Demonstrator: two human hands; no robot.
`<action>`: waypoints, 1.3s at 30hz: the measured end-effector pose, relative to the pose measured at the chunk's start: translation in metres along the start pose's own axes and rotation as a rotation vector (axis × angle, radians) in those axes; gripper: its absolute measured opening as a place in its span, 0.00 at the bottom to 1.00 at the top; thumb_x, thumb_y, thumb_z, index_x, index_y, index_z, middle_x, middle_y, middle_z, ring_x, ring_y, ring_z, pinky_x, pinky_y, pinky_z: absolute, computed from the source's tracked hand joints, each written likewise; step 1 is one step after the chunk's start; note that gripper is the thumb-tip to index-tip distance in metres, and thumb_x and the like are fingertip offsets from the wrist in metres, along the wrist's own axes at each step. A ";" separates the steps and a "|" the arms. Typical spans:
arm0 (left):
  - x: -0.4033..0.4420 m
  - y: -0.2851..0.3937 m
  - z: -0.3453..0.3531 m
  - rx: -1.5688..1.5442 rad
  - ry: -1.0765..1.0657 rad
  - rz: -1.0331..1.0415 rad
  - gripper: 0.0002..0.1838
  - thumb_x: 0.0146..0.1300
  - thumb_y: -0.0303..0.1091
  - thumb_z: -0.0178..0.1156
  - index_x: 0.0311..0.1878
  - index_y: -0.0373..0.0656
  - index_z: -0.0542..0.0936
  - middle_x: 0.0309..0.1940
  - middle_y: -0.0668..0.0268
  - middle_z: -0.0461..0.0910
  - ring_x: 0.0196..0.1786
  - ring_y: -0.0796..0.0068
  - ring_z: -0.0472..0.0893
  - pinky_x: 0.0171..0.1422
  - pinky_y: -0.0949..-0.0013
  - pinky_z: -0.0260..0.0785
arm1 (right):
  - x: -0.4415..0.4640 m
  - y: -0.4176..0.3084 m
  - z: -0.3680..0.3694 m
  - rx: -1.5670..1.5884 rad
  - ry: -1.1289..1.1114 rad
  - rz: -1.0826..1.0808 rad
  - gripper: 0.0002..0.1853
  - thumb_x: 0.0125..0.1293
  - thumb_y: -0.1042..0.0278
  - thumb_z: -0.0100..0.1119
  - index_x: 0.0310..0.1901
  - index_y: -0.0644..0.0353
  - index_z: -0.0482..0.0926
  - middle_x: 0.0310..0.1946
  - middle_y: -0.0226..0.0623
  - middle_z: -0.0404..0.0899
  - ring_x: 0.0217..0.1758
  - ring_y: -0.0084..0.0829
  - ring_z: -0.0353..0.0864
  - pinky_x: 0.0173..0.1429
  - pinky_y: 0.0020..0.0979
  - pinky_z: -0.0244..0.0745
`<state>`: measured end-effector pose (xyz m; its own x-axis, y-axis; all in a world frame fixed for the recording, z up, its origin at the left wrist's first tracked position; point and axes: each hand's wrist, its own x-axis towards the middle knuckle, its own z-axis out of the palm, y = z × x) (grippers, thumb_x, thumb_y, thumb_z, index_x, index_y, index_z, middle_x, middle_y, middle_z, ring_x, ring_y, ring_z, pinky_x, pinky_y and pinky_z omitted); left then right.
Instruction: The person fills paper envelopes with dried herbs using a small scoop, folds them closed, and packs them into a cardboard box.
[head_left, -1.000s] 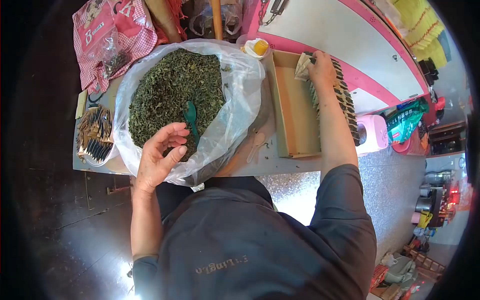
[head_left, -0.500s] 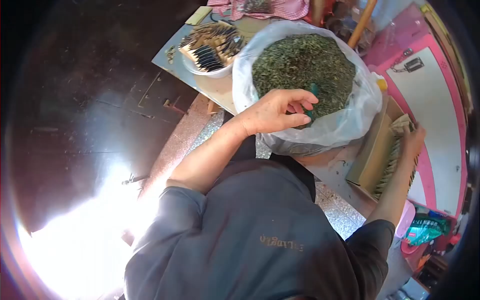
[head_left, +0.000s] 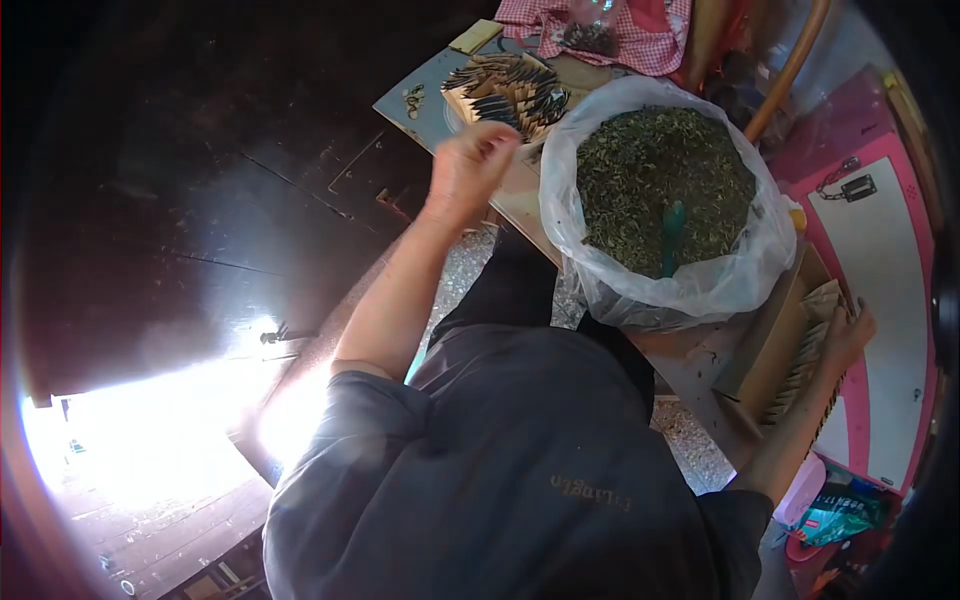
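My left hand is raised beside the bowl of folded paper packets, its fingers bent and slightly blurred. A gap shows between thumb and fingers, with nothing visible in them. My right hand is at the long cardboard box, next to a row of brown paper packets standing in it. Its fingers are apart at the far end of that row. Between the hands sits a clear plastic bag full of dried green leaves, with a green scoop handle sticking up.
Small pieces and a yellowish block lie on the table's left corner. A red checked cloth with a small bag is at the back. A pink and white cabinet stands on the right, above a green packet.
My left hand has moved left, from over the leaves to beside the bowl. The green scoop handle is now uncovered. My right hand stays at the box. The view has shifted.
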<state>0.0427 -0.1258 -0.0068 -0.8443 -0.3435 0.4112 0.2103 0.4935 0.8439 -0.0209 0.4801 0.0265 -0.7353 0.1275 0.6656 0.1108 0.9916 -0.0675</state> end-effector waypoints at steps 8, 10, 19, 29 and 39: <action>0.055 -0.051 -0.041 0.527 0.127 -0.075 0.07 0.57 0.35 0.61 0.37 0.47 0.84 0.32 0.61 0.83 0.36 0.60 0.83 0.44 0.62 0.74 | -0.041 -0.054 -0.037 0.196 0.041 -0.220 0.22 0.57 0.76 0.58 0.55 0.60 0.73 0.52 0.47 0.71 0.50 0.40 0.73 0.51 0.35 0.72; 0.057 -0.055 -0.039 0.489 0.123 -0.058 0.07 0.57 0.34 0.61 0.38 0.48 0.83 0.33 0.63 0.82 0.39 0.59 0.82 0.46 0.59 0.73 | -0.053 -0.057 -0.041 0.288 -0.028 -0.166 0.23 0.56 0.78 0.58 0.56 0.60 0.73 0.53 0.47 0.70 0.50 0.39 0.73 0.50 0.34 0.71; 0.064 -0.052 -0.035 0.633 0.043 0.128 0.06 0.54 0.33 0.62 0.35 0.44 0.80 0.32 0.62 0.81 0.36 0.60 0.81 0.43 0.62 0.73 | -0.076 -0.061 -0.046 0.312 -0.085 -0.126 0.22 0.53 0.82 0.56 0.52 0.61 0.74 0.50 0.44 0.70 0.43 0.38 0.72 0.44 0.32 0.71; 0.063 -0.052 -0.034 0.570 -0.017 0.020 0.05 0.53 0.31 0.59 0.30 0.40 0.78 0.31 0.57 0.81 0.37 0.61 0.82 0.44 0.61 0.73 | -0.080 -0.072 -0.041 0.312 -0.012 -0.199 0.20 0.52 0.82 0.57 0.50 0.60 0.76 0.37 0.41 0.72 0.30 0.36 0.69 0.39 0.34 0.68; 0.067 -0.064 -0.033 0.514 0.162 0.164 0.08 0.50 0.29 0.62 0.35 0.41 0.78 0.33 0.57 0.79 0.43 0.56 0.78 0.50 0.58 0.70 | -0.091 -0.075 -0.044 0.264 -0.058 -0.201 0.19 0.51 0.80 0.58 0.48 0.61 0.76 0.46 0.42 0.74 0.40 0.38 0.74 0.42 0.33 0.72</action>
<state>-0.0112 -0.2071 -0.0217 -0.7258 -0.3275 0.6050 0.0313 0.8628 0.5046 0.0668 0.3934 0.0039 -0.7627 -0.0776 0.6421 -0.2116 0.9681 -0.1344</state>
